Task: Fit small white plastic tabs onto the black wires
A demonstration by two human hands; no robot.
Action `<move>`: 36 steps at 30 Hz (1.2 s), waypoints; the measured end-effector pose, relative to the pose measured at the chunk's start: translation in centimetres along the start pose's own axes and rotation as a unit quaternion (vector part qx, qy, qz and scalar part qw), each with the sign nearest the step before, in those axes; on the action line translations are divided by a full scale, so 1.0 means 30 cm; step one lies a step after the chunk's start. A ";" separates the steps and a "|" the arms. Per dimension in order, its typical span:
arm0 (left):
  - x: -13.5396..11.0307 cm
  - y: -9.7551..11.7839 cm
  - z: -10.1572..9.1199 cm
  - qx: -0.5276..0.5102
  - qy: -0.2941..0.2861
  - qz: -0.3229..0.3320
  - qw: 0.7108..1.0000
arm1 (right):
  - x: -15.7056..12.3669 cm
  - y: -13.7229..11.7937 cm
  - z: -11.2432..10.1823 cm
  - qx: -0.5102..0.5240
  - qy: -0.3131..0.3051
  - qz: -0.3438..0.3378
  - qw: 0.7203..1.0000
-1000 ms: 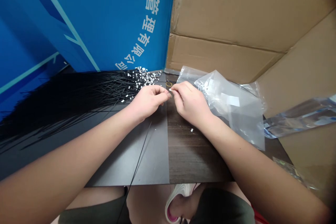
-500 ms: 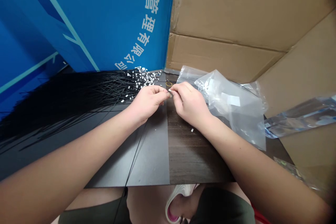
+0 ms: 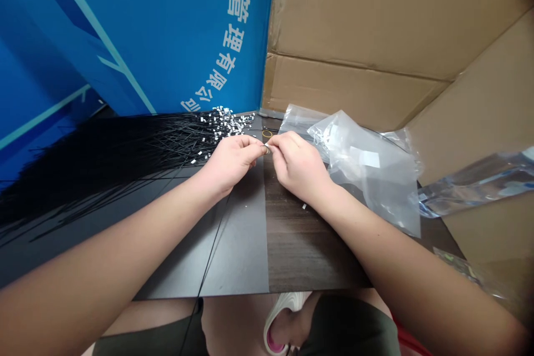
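While left hand (image 3: 233, 161) pinches a thin black cord (image 3: 213, 246) slanting toward lower left of frame, right hand (image 3: 299, 162) grips a small white piece (image 3: 266, 145) at centre, between both sets of fingertips.

Looks forward and down from the wearer's head, low over a dark table (image 3: 308, 256). Faces the upright seam between a blue panel (image 3: 167, 28) and cardboard (image 3: 354, 16). Frames the left hand (image 3: 233, 161) and right hand (image 3: 298, 164) near centre, close up, and the wearer's lap (image 3: 350, 325) below the table edge.
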State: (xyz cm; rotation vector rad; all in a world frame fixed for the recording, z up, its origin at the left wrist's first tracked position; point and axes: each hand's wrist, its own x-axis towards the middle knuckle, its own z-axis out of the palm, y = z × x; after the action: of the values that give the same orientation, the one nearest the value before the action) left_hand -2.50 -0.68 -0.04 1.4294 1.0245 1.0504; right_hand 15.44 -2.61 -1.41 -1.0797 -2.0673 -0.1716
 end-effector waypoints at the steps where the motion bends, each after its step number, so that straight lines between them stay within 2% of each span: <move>1: 0.000 0.001 0.000 0.000 0.000 0.000 1.000 | 0.000 -0.001 0.001 0.001 0.004 -0.001 1.000; 7: -0.004 0.011 0.000 0.002 -0.008 0.001 1.000 | 0.000 -0.003 0.006 -0.001 0.030 0.005 1.000; 36: -0.007 0.003 0.004 0.011 0.007 0.010 1.000 | -0.006 -0.003 0.017 -0.028 0.035 -0.025 0.999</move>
State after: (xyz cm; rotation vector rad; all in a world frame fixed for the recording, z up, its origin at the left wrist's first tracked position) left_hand -2.43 -0.92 0.03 1.4536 1.0361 1.0676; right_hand 15.14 -2.57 -1.85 -1.0427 -2.0386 -0.2890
